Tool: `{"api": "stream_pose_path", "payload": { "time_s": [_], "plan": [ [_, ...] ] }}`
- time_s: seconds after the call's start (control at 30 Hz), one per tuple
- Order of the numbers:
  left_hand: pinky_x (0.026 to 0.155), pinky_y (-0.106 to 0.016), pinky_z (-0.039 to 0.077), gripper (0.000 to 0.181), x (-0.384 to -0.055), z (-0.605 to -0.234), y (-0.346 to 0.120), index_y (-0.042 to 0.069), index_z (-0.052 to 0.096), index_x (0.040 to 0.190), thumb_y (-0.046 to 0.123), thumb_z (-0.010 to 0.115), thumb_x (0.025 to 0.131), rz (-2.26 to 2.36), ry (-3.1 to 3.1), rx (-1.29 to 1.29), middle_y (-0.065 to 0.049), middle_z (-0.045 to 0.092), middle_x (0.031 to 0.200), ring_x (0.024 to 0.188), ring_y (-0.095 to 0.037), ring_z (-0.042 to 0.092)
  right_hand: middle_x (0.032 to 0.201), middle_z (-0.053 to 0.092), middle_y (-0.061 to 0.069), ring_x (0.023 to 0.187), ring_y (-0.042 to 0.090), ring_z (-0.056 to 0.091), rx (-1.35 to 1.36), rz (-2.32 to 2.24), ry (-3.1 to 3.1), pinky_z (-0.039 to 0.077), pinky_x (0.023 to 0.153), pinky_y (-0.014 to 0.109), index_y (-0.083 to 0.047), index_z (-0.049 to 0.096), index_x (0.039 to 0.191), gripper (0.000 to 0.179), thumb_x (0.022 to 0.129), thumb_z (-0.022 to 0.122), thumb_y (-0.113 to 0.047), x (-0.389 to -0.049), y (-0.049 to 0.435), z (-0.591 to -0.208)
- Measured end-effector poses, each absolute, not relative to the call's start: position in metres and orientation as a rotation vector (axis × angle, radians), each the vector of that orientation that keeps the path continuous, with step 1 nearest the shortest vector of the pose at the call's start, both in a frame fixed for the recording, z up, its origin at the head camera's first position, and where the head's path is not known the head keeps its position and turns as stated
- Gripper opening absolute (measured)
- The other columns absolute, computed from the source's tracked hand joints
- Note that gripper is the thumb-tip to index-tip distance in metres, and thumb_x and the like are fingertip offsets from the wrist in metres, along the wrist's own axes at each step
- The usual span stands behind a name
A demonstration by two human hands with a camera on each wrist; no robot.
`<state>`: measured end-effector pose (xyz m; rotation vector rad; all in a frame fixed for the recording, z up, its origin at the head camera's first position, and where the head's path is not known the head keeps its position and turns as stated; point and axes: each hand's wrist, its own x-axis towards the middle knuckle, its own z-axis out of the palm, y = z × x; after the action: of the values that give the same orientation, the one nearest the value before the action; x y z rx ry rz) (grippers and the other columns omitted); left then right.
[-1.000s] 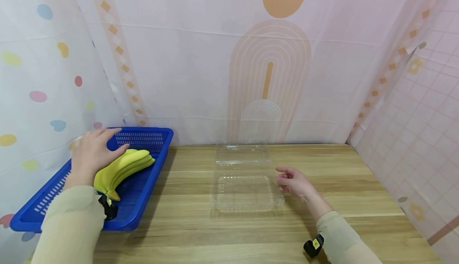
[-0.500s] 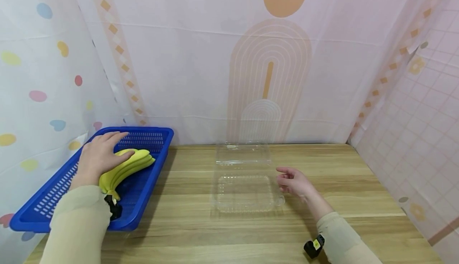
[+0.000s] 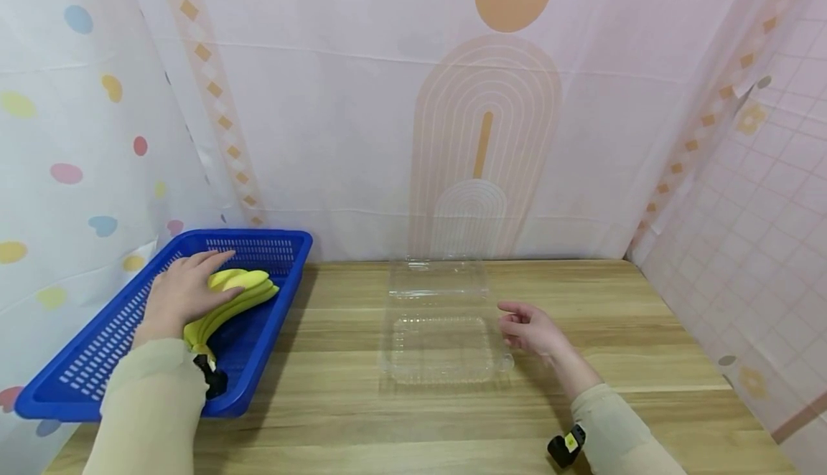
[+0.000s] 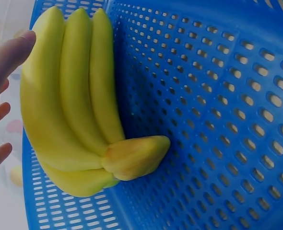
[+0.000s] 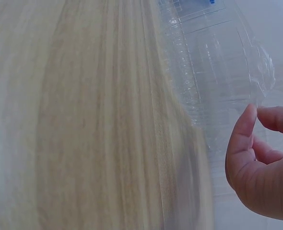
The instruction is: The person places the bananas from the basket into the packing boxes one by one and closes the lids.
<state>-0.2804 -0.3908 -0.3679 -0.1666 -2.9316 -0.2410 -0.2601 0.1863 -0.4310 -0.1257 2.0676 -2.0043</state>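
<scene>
A bunch of yellow bananas (image 4: 74, 91) lies in the blue plastic basket (image 3: 258, 360) at the left. My left hand (image 3: 184, 292) is spread over the bunch from its left side, thumb and fingers apart. In the left wrist view, the fingers (image 4: 7, 55) show along the bananas' left edge. A clear plastic clamshell box (image 3: 439, 349) stands with its lid raised at the middle of the table. Beside its right edge, my right hand (image 3: 528, 326) has its fingers loosely bent. In the right wrist view, thumb and forefinger tips overlap the box's edge.
The wooden table (image 3: 646, 331) reaches back to a patterned curtain (image 3: 349, 138). Another curtain with coloured spots (image 3: 64, 123) hangs close along the basket's left side. Black wrist cameras sit at both sleeves.
My left hand has moved right and lower, over the bananas in the basket. My right hand and the clamshell box have stayed in place.
</scene>
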Motion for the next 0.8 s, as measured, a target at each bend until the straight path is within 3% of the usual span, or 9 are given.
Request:
{"api": "stream_pose_path", "payload": {
  "time_s": [0.37,0.8],
  "plan": [
    [0.092,-0.081,0.026,0.084,-0.283,-0.378,-0.395,0.009,0.039,0.15,0.056,0.068,0.087,-0.235,-3.047,-0.209,-0.032,0.034,0.147,0.127,-0.059,0.029,0.092,0.052,0.003,0.076,0.009,0.052,-0.145,-2.018,2.044,0.051,0.064,0.019,0.018,0.031,0.143,0.051,0.098,0.051,0.007,-0.258,0.185,-0.429],
    [0.096,-0.077,0.028,0.063,-0.283,-0.38,-0.394,0.005,0.049,0.144,0.027,0.071,0.089,-0.308,-3.064,-0.293,-0.036,0.037,0.143,0.124,-0.062,0.033,0.093,0.053,0.002,0.075,0.008,0.051,-0.159,-2.033,2.022,0.05,0.064,0.019,0.019,0.029,0.143,0.05,0.098,0.049,0.009,-0.259,0.186,-0.43]
  ]
}}
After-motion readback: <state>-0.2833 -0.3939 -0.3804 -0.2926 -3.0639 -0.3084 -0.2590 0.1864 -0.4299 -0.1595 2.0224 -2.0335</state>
